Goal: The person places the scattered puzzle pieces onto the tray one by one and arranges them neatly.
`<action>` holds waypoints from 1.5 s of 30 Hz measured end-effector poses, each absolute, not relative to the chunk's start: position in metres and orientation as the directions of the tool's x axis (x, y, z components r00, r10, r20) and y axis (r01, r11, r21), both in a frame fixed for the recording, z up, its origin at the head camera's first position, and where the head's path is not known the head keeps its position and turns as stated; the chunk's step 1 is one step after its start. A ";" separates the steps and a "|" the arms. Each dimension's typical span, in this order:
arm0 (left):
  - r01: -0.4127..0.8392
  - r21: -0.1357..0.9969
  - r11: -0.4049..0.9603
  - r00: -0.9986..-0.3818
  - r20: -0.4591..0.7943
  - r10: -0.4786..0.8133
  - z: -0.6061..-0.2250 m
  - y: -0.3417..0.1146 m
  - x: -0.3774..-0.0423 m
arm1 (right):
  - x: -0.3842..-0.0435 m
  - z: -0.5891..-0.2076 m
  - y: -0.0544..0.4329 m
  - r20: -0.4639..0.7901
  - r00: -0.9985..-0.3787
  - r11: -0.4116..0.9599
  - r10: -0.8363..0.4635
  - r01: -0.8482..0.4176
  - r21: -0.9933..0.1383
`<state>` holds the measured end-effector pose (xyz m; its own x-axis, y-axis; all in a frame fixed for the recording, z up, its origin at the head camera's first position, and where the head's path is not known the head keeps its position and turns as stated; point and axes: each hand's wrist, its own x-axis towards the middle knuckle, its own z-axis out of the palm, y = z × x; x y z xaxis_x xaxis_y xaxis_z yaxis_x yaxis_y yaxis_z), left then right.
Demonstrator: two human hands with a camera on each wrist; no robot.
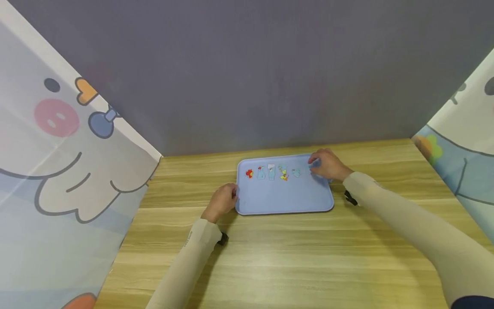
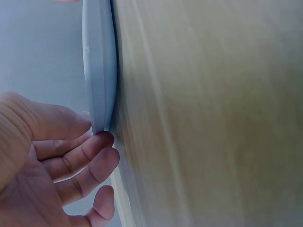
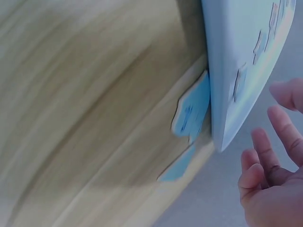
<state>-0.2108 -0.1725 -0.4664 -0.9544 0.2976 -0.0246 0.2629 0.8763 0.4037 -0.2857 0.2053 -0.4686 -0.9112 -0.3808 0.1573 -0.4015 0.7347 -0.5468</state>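
A pale blue tray (image 1: 285, 199) lies on the table, with several small flat cutouts in a row along its far side. At the left end of the row is a red and yellow cutout (image 1: 249, 173); light blue ones (image 1: 296, 172) lie farther right. My left hand (image 1: 222, 201) pinches the tray's left rim, thumb above and a finger below in the left wrist view. My right hand (image 1: 327, 165) is over the tray's far right corner, fingers relaxed and apart, nothing seen between them in the right wrist view. Its fingertips are close to the rightmost cutout.
Beside the tray's right edge, blue flat pieces (image 3: 191, 111) lie on the wooden table (image 1: 270, 257). A grey panel (image 1: 270, 77) stands behind the table. Printed cartoon sheets (image 1: 58, 171) flank it on the left and right.
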 end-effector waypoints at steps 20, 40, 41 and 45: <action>0.271 0.427 0.863 -0.952 -0.014 0.306 -0.472 -0.172 -0.203 | -0.276 -0.481 0.255 0.056 -0.912 0.782 -0.407 -0.380 -0.494; 0.290 0.410 0.865 -0.948 0.000 0.318 -0.470 -0.173 -0.204 | -0.277 -0.481 0.260 0.012 -0.928 0.792 -0.373 -0.325 -0.517; 0.290 0.407 0.866 -0.948 -0.002 0.318 -0.470 -0.173 -0.204 | -0.277 -0.481 0.260 0.011 -0.929 0.792 -0.371 -0.323 -0.518; 0.292 0.411 0.863 -0.948 0.003 0.319 -0.469 -0.173 -0.205 | -0.278 -0.480 0.260 0.011 -0.932 0.789 -0.363 -0.314 -0.528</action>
<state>-0.2047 -0.1731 -0.4694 -0.9478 0.3189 0.0034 0.2921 0.8635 0.4113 -0.2781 0.2603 -0.4797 -0.9319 -0.3626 0.0113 -0.3135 0.7894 -0.5278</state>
